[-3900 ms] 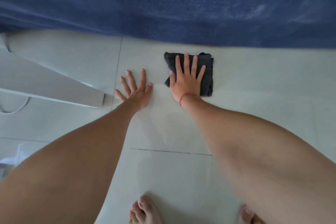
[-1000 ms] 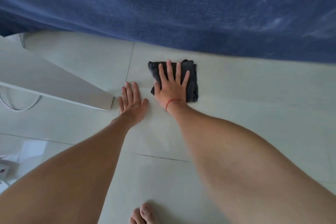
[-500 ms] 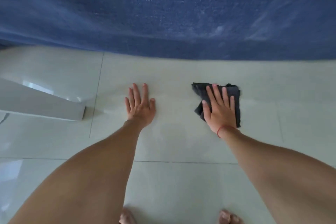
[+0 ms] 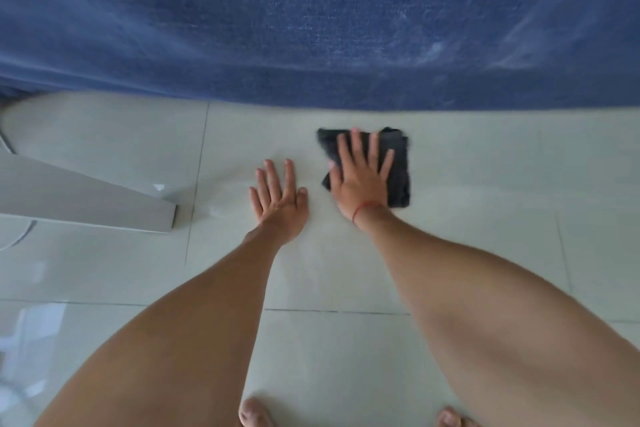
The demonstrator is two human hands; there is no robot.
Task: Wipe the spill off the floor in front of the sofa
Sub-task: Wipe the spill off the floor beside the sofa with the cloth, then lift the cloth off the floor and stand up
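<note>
A folded dark grey cloth (image 4: 400, 170) lies flat on the pale tiled floor (image 4: 485, 218), a short way in front of the blue sofa (image 4: 329, 28). My right hand (image 4: 362, 180) presses flat on the cloth with fingers spread; a red string circles its wrist. My left hand (image 4: 278, 199) rests flat on the bare tile just left of the cloth, fingers apart, holding nothing. A faint wet sheen (image 4: 225, 194) shows on the tile left of my left hand. No clear puddle is visible.
A white slanted furniture leg or panel (image 4: 86, 201) reaches in from the left and ends near my left hand. A thin white cable (image 4: 14, 243) curves on the floor below it. My bare toes (image 4: 254, 412) show at the bottom edge.
Over the last half second my right hand slid the cloth left, closer to my left hand and nearer the sofa. My left hand stayed planted. The view shifted slightly.
</note>
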